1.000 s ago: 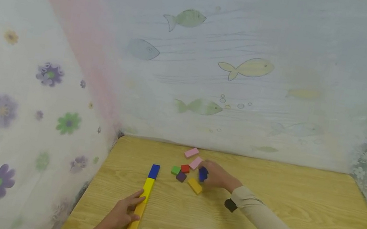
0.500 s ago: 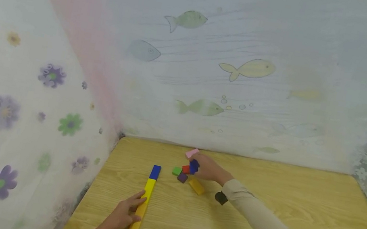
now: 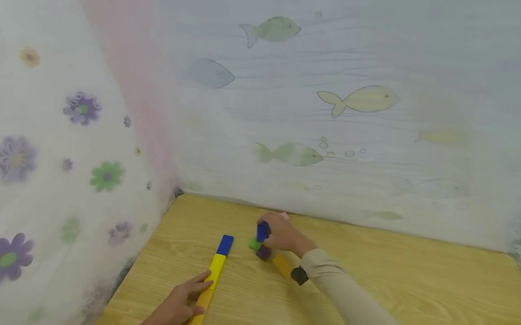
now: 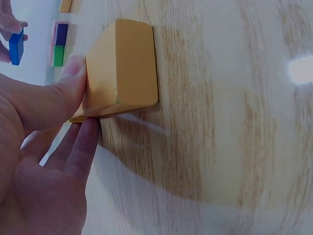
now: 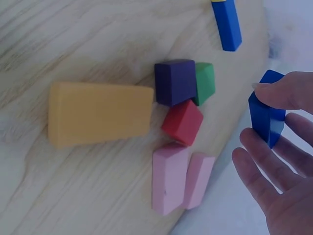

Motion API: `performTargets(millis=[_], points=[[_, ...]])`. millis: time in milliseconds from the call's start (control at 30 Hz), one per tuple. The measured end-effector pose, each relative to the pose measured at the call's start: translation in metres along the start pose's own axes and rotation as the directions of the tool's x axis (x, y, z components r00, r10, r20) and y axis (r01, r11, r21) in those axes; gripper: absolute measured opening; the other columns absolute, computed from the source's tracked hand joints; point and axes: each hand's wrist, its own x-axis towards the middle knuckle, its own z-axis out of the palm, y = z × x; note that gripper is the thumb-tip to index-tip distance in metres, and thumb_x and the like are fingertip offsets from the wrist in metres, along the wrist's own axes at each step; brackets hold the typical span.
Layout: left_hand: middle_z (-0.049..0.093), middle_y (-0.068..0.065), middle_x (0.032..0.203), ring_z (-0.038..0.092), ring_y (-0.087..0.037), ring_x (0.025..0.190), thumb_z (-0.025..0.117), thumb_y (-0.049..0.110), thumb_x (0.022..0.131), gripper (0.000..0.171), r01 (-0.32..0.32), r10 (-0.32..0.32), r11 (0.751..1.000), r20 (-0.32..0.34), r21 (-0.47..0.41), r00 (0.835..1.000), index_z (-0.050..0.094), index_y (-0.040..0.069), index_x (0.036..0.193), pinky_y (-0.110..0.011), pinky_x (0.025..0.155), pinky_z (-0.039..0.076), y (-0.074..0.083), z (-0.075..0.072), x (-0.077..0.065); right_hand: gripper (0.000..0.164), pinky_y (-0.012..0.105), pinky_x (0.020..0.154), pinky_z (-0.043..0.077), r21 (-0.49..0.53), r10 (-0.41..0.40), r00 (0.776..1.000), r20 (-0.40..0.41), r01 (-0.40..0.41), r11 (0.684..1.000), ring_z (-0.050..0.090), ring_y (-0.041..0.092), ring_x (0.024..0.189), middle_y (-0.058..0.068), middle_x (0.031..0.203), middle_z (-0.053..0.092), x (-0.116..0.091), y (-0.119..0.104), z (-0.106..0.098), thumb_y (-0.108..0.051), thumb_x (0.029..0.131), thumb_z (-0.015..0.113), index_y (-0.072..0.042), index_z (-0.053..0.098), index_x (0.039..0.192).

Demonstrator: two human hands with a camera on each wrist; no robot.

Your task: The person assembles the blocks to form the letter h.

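Observation:
A straight row of blocks lies on the table, with a blue block at its far end, a yellow block in the middle and an orange block nearest me. My left hand holds the row from its left side; in the left wrist view the thumb and fingers grip the orange block's two sides. Above the loose blocks at the back, my right hand pinches a second blue block between thumb and fingers, raised off the table.
Below the right hand lie a purple block, a green block, a red block, two pink blocks and a loose orange block. A fish-patterned curtain borders the table's back edge; a flowered one hangs at left.
My right hand has carried the blue block leftward, from beside the loose orange block to over the red and green ones. The left hand stays on the row.

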Motion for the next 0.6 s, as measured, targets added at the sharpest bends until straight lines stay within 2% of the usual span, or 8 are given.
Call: performTargets(millis=[33,200,367,467,600], points=[[0.031,-0.017,0.15,0.035,-0.041,0.131,0.071,-0.003,0.079,0.06,0.004,-0.004,1.0,0.004,-0.006,1.0,0.049,-0.004,0.135,-0.05,0.098,0.039,0.0,0.0,0.0,0.043,0.031,0.078,0.049,0.005,0.011,1.0,0.006,-0.011,1.0,0.055,0.02,0.092,0.016,0.113,0.06,0.002,0.0,0.002,0.001,0.073,0.066,0.006,0.057,0.115],[0.031,-0.015,0.151,0.034,-0.04,0.133,0.071,-0.002,0.079,0.06,0.021,-0.021,1.0,0.0,-0.01,1.0,0.049,-0.003,0.135,-0.051,0.101,0.036,-0.001,0.001,-0.001,0.044,0.037,0.089,0.046,0.035,0.043,0.999,0.018,-0.043,0.998,0.053,0.023,0.102,0.018,0.12,0.057,0.013,-0.001,0.009,-0.001,0.076,0.066,0.005,0.056,0.118],[0.031,-0.016,0.15,0.031,-0.042,0.134,0.071,0.001,0.08,0.059,-0.013,0.013,1.0,0.001,0.0,1.0,0.049,-0.004,0.134,-0.053,0.102,0.033,-0.001,0.001,0.0,0.047,0.039,0.096,0.043,0.056,0.104,0.994,0.034,-0.106,0.993,0.052,0.025,0.112,0.017,0.125,0.055,0.022,0.001,0.015,-0.002,0.077,0.066,0.003,0.055,0.122],[0.031,-0.016,0.15,0.03,-0.042,0.134,0.072,0.003,0.08,0.059,-0.025,0.025,1.0,0.001,0.002,1.0,0.049,-0.004,0.135,-0.052,0.102,0.033,0.0,0.001,0.001,0.048,0.039,0.095,0.044,0.087,0.135,0.99,0.03,-0.137,0.987,0.052,0.025,0.111,0.017,0.124,0.054,0.028,0.003,0.018,-0.001,0.076,0.066,0.003,0.055,0.123],[0.03,-0.016,0.151,0.03,-0.042,0.134,0.072,0.002,0.08,0.06,-0.01,0.01,1.0,-0.002,-0.004,1.0,0.048,-0.004,0.135,-0.053,0.103,0.032,0.001,0.0,-0.001,0.048,0.039,0.094,0.044,0.079,0.126,0.991,0.037,-0.128,0.989,0.051,0.026,0.11,0.018,0.124,0.053,0.035,0.001,0.023,-0.003,0.079,0.065,0.006,0.053,0.124]])
